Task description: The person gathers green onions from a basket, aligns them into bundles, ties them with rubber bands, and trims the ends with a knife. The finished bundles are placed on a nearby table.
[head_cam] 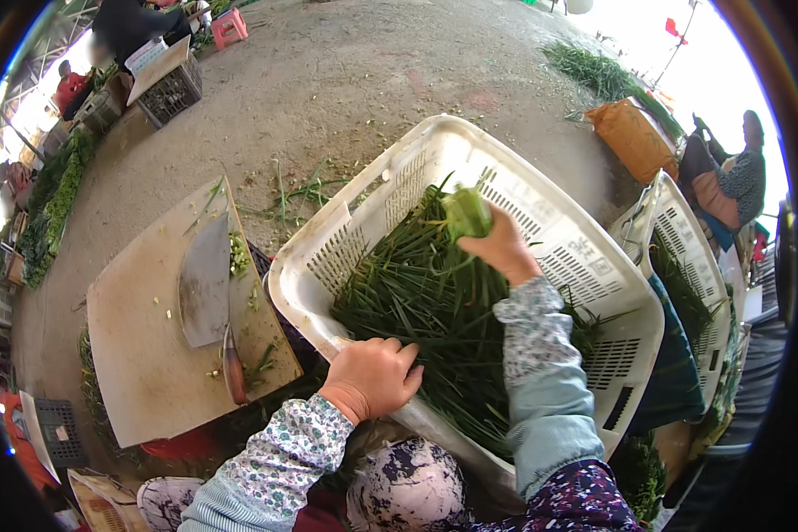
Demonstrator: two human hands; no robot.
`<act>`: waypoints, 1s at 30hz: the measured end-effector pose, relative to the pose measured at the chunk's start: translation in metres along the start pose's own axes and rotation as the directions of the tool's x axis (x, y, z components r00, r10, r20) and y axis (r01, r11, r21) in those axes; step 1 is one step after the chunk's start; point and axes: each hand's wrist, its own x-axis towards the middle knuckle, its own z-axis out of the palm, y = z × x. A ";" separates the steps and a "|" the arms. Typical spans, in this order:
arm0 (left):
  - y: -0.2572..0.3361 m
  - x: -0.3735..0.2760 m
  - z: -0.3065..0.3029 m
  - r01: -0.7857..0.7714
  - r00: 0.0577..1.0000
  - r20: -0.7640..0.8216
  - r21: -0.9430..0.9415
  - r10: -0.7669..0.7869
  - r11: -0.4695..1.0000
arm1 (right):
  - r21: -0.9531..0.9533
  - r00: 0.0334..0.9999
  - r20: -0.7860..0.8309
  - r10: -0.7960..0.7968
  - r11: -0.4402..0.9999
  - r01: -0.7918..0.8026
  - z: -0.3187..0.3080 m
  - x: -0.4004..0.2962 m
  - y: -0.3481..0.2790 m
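My right hand is closed around the pale cut end of a bunch of green leafy stalks, over the far side of a white plastic crate. Long dark green leaves lie loose in the crate, and the bunch's own leaves hang down among them. My left hand grips the crate's near rim, its fingers curled over the edge. Left of the crate, a cleaver with a wooden handle rests on a wooden cutting board, among small chopped green bits.
A second white crate with greens stands at right, a dark green cloth between the crates. An orange sack and heaped greens lie beyond. A person sits far right; others work at upper left near a board-topped crate.
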 end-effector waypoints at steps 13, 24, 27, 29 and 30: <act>-0.003 -0.004 0.007 -0.012 0.996 -0.086 -0.011 0.011 1.000 | -0.012 0.719 -0.636 -0.279 0.936 0.352 -0.125 -0.119 -0.129; 0.042 -0.066 -0.027 -0.193 0.976 -0.206 -0.661 0.072 0.725 | 0.424 0.483 -0.872 -0.071 0.380 0.822 -0.098 -0.183 -0.223; 0.044 -0.087 -0.032 0.137 0.970 0.193 -0.936 0.147 0.324 | 0.628 0.593 -0.775 0.218 0.164 0.760 -0.049 -0.171 -0.213; 0.043 -0.096 -0.046 0.135 0.979 0.140 -0.990 0.146 0.043 | 0.740 0.721 -0.654 0.231 -0.004 0.672 -0.005 -0.172 -0.220; 0.034 -0.105 -0.052 0.077 0.993 0.074 -0.996 0.092 -0.038 | 0.779 0.769 -0.595 0.234 -0.066 0.623 0.025 -0.172 -0.230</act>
